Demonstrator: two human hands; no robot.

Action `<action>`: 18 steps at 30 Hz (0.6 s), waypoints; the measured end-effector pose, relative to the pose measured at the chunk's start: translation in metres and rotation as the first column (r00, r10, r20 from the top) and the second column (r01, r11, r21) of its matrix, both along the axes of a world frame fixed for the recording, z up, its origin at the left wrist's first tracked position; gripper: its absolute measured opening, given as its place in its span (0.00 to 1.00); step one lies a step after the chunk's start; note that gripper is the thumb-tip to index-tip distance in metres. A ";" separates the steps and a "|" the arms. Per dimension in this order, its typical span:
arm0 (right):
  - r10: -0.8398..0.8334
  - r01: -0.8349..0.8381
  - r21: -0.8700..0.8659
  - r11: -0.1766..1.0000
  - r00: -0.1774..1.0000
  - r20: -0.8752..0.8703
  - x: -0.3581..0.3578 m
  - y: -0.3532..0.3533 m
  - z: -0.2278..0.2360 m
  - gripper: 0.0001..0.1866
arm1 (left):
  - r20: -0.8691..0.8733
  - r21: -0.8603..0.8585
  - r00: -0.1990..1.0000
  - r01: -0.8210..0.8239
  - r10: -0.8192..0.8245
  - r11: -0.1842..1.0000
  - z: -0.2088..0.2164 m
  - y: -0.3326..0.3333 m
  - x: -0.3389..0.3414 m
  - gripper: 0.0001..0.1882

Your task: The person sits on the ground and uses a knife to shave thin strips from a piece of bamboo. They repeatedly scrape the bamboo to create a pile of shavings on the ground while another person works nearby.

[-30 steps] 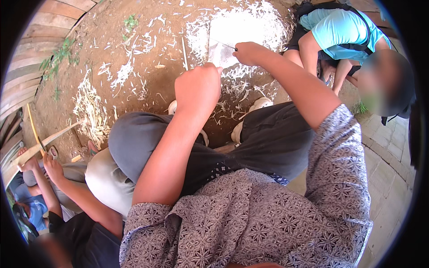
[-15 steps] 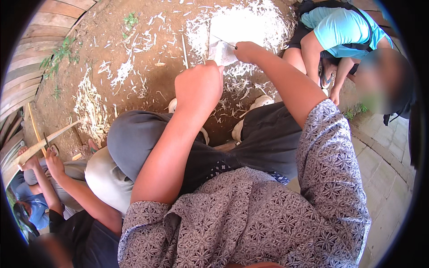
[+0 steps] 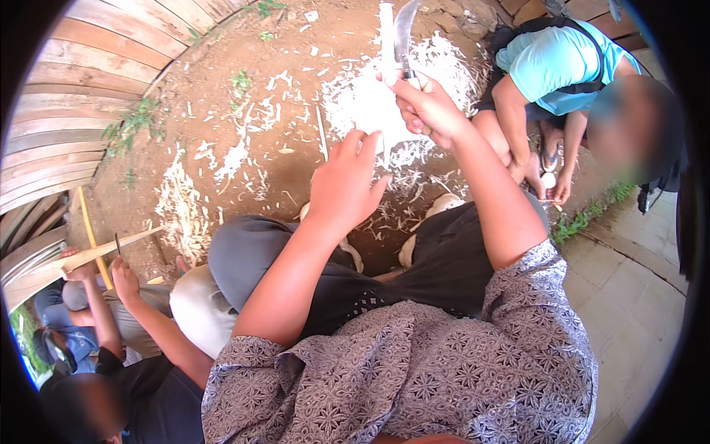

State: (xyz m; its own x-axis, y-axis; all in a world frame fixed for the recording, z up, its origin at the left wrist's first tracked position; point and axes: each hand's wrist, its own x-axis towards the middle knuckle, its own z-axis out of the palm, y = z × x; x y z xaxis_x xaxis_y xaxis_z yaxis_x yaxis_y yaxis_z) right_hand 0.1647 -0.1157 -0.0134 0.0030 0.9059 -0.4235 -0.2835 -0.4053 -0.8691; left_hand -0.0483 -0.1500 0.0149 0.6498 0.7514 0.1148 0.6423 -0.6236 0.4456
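Observation:
My right hand (image 3: 433, 111) is closed round the handle of a knife with a curved, broad metal blade (image 3: 403, 33), which points away from me. Beside the blade runs a pale, narrow wood strip (image 3: 387, 33); my right thumb and forefinger lie against it, and glare washes out its middle. My left hand (image 3: 344, 181) is nearer to me, with fingers apart and nothing gripped. Its fingertips come close to the strip's near end; whether they touch it I cannot tell.
A bright heap of wood shavings (image 3: 444, 74) lies on the dirt ahead. At the right a person in a turquoise shirt (image 3: 551, 59) crouches. At the left another person's hand (image 3: 124, 281) works a long pale piece of wood (image 3: 74, 266) with a blade. A plank wall (image 3: 89, 89) curves along the left.
My left hand has let go of the pale wood and opened, moving nearer to me. My right hand has turned the knife from pointing left to pointing away, alongside the strip.

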 end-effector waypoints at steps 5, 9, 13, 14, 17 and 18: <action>0.288 -0.293 0.073 0.953 0.955 0.078 0.017 0.005 0.022 0.15 | 0.327 -0.344 0.873 -0.246 0.361 0.906 0.023 0.079 -0.003 0.35; 0.413 -0.424 -0.014 0.906 0.875 0.252 0.022 0.004 0.012 0.17 | 0.395 -0.518 0.858 -0.088 0.329 0.851 0.042 0.127 0.017 0.27; 0.416 -0.435 -0.013 0.900 0.852 0.316 0.027 -0.001 0.000 0.18 | 0.442 -0.577 0.853 0.033 0.278 0.816 0.014 0.145 0.022 0.17; 0.386 -0.407 -0.005 0.913 0.860 0.334 0.030 -0.001 -0.001 0.21 | 0.439 -0.591 0.853 0.040 0.280 0.806 0.014 0.143 0.022 0.15; 0.243 -0.267 0.001 0.964 0.881 0.406 0.040 -0.001 0.005 0.28 | 0.375 -0.489 0.893 -0.038 0.249 0.872 0.016 0.142 0.024 0.11; 0.179 -0.194 0.002 0.981 0.908 0.378 0.041 0.000 0.004 0.29 | 0.319 -0.436 0.922 -0.062 0.218 0.898 0.013 0.141 0.024 0.10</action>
State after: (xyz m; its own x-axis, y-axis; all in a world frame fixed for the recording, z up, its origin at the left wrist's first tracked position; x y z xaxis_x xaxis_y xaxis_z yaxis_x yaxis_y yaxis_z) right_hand 0.2056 -0.1155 -0.0094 -0.0163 0.9211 -0.3889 0.1435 -0.3828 -0.9126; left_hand -0.0245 -0.0089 0.0283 0.5093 0.8603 -0.0236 0.4612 -0.2497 0.8514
